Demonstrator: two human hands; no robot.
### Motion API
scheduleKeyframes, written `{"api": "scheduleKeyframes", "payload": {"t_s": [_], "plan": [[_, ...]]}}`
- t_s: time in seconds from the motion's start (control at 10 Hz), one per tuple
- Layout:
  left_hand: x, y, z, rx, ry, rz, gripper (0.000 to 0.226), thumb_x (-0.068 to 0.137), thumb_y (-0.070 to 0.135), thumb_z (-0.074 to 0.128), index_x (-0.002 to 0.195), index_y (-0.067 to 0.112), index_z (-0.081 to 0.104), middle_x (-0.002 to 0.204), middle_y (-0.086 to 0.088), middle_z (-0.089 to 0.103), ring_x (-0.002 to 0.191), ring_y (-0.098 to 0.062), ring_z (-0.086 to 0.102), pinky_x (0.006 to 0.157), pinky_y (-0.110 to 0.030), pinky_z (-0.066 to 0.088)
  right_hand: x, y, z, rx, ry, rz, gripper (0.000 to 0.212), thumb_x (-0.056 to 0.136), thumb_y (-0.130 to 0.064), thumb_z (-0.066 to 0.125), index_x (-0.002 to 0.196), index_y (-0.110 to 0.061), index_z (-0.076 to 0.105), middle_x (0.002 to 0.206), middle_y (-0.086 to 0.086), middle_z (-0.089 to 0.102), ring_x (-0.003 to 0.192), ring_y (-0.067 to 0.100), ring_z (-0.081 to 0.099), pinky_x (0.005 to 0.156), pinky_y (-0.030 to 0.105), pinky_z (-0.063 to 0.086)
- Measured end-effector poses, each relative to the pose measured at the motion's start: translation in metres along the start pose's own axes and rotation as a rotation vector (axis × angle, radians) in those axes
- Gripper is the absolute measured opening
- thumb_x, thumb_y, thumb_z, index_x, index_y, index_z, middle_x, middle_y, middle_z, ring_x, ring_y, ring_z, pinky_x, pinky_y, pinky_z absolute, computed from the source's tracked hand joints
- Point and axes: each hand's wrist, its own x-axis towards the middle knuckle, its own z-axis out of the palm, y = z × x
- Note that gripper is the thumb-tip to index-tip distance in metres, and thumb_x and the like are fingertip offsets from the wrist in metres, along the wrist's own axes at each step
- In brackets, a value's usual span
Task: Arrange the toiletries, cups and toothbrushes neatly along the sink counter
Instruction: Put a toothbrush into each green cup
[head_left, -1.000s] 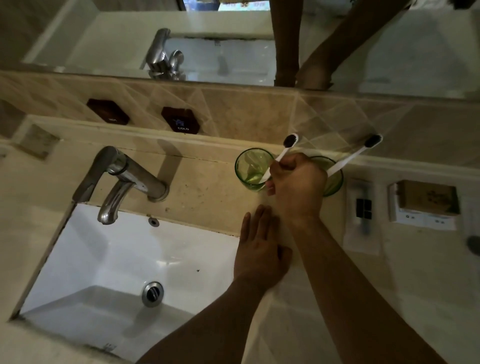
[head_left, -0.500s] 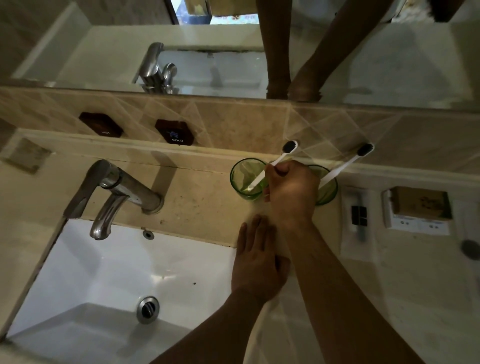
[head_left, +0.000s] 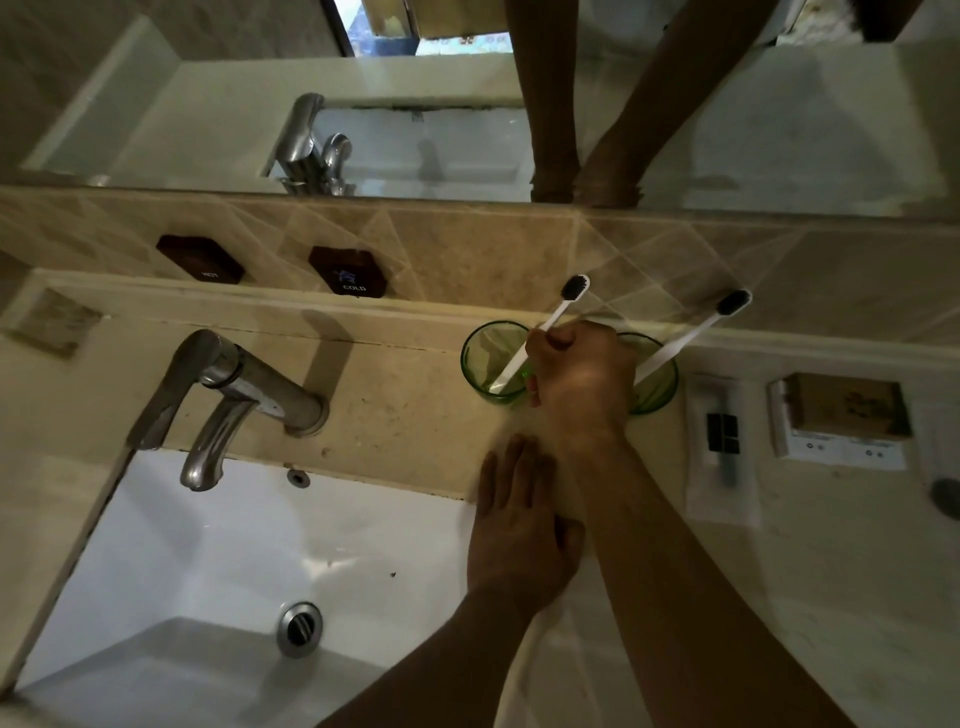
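We see the beige stone worktop (head_left: 405, 410) running along under a wide mirror (head_left: 779, 130), with the white sink basin (head_left: 249, 561) sunk into it at the left and a steel faucet (head_left: 228, 395) arching over the basin's back edge. On the tiled wall behind sit two dark plaques, one marked HOT (head_left: 200, 259) and one marked COLD (head_left: 348, 270).

Our left hand (head_left: 519, 530) lies flat, fingers straight and together, pressing on the worktop at the basin's right rim; it holds nothing. Our right hand (head_left: 582, 374) is curled, its thumb and fingers pinching the white handle of the left toothbrush (head_left: 556, 312), which stands tilted in the left green cup (head_left: 493, 361) with its black bristles up and to the right. The right green cup (head_left: 657, 379) stands just beside it, mostly hidden behind our right hand, and the right toothbrush (head_left: 696, 332) leans out of it at the same slant. Both cups stand near the back wall.

To the right lie a sealed white sachet (head_left: 722, 447) and a white tray (head_left: 841, 441) carrying a brown box (head_left: 844, 402). A round dark thing (head_left: 948, 493) is cut off at the right edge and we cannot make it out. The mirror shows only our forearms, dimly.
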Motion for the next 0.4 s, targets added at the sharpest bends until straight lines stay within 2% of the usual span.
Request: {"api": "scheduleKeyframes", "payload": {"t_s": [0.2, 0.4], "plan": [[0.002, -0.003, 0.004, 0.001, -0.013, -0.023, 0.080, 0.097, 0.065, 0.027, 0.160, 0.023, 0.001, 0.170, -0.001, -0.004, 0.155, -0.024, -0.013, 0.125, -0.050, 0.003, 0.001, 0.001, -0.002, 0.079, -0.011, 0.004, 0.035, 0.079, -0.047, 0.063, 0.072, -0.014, 0.072, 0.056, 0.005, 0.069, 0.052, 0.025, 0.068, 0.058, 0.045, 0.060], [-0.001, -0.001, 0.004, -0.028, 0.018, -0.006, 0.079, 0.098, 0.063, 0.031, 0.161, 0.021, 0.006, 0.170, -0.003, -0.001, 0.155, -0.025, -0.010, 0.125, -0.050, 0.004, -0.013, 0.000, -0.013, 0.129, 0.018, -0.101, 0.040, 0.079, -0.053, 0.057, 0.076, -0.017, 0.071, 0.060, 0.004, 0.069, 0.056, 0.028, 0.067, 0.062, 0.049, 0.058]]}}
